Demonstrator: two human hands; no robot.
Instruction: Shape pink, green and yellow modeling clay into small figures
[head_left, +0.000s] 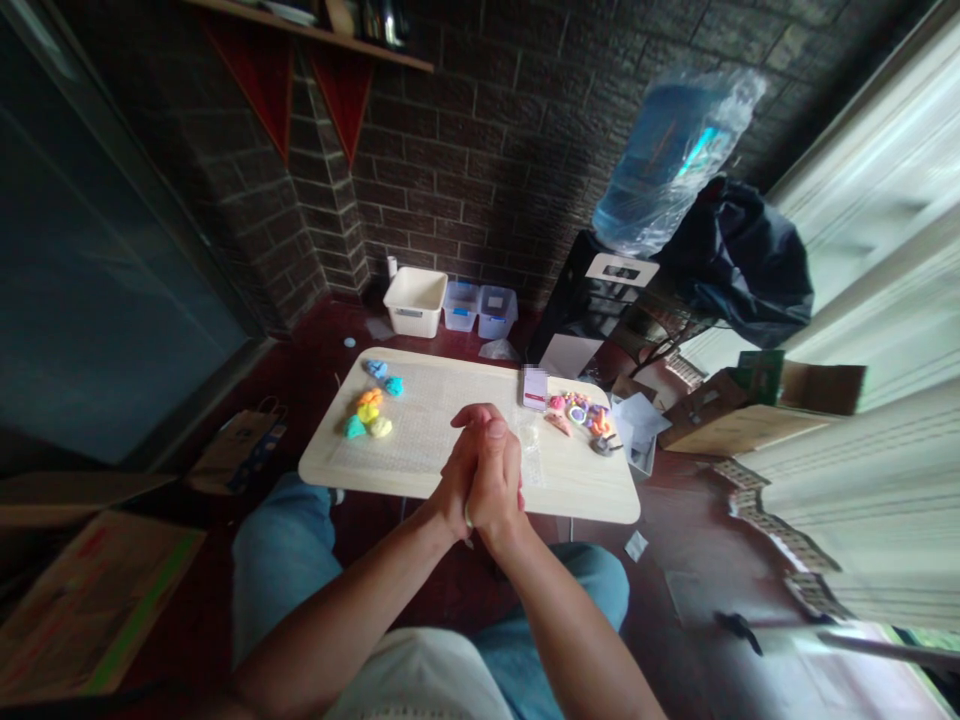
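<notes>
My left hand (457, 478) and my right hand (497, 470) are clasped together above the near middle of the low table (480, 483). Fingers of both wrap round each other, and whatever lies between the palms, if anything, is hidden. A small pale yellowish bit shows near the wrists, too small to name. To the left on the table sit lumps of soft modelling clay: blue (376, 369), teal (394, 385), orange (370, 397), yellow (367, 412), green (354, 427) and pale yellow (381, 427). Small colourful shaped pieces (577, 413) are grouped at the right, beside a grey piece (604, 445).
A phone (535, 388) lies at the table's back edge. Behind stand a cream basket (415, 310) and two clear bins (478, 310). A water dispenser (585, 300) rises back right. Cardboard boxes (750, 420) stand right, another box (97, 600) left.
</notes>
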